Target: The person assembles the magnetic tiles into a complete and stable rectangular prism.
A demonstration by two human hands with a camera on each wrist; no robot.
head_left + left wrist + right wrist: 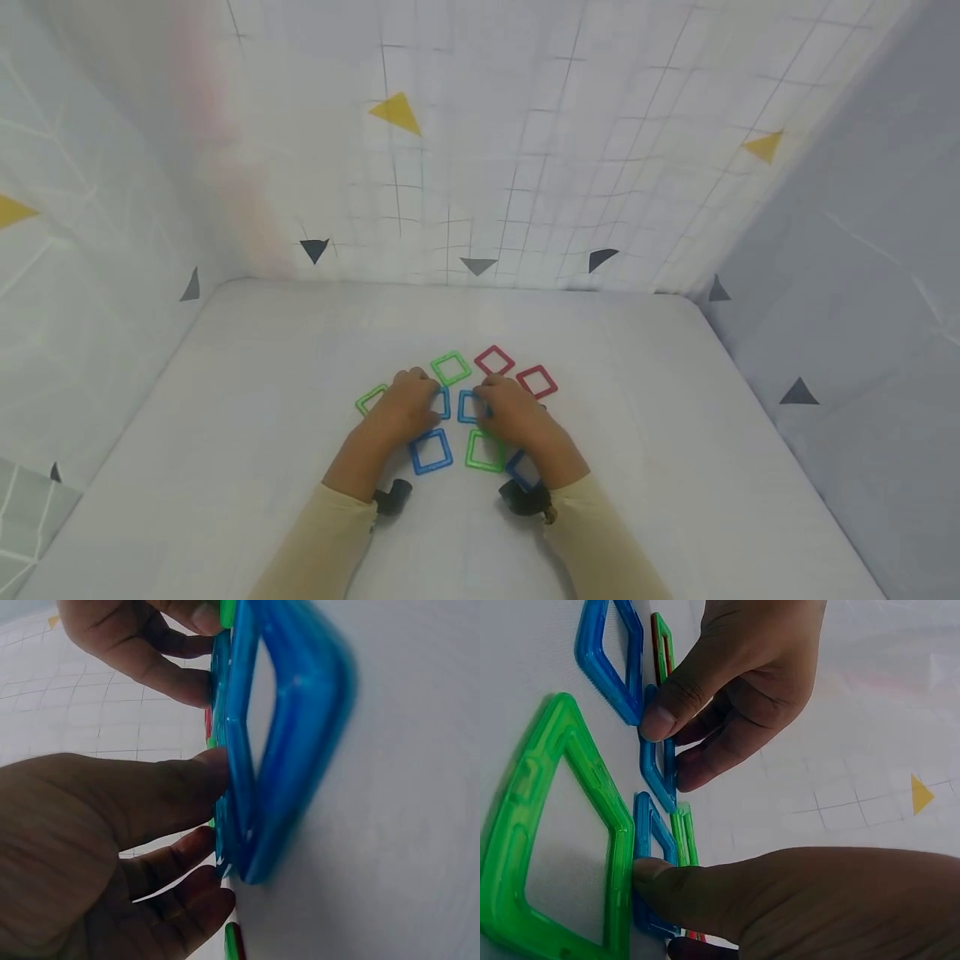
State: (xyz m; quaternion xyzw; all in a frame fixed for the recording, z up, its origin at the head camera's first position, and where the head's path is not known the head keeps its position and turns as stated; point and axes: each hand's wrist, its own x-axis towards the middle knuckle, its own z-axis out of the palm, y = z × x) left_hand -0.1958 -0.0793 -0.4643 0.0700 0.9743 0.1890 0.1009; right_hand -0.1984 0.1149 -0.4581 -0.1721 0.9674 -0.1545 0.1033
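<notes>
**Operator:** Count and positions?

**Inspector:** Nine squares counted, clock read from between your hands. Blue, four: the left square [447,402] and right square [461,407] at the centre, side by side, just apart; the near blue [435,467] at 7 o'clock; the outer blue [517,480] at 4, partly covered by your right arm. Green, three: the top green [458,378] at 12, the low green [484,467] at 5, the side green [371,394] at 9, partly hidden by your left hand [405,407]. Red, two: the inner red [504,354] at 1, the outer red [546,392] at 2. A dark edge [542,407] beside your right hand [513,412] cannot be identified.

**Operator:** Material and shape?

**Inspector:** Glossy, translucent, plastic-looking; hollow in the middle, corners rounded, sides grooved. They lie on the white table [637,458], whose surface shows a fine texture.

**Operator:** My hands?

**Inspector:** Both narrowed to a pinch. Your left thumb and fingers hold the left square; your right thumb and fingers hold the right square, thumbs on the near edges.
</notes>
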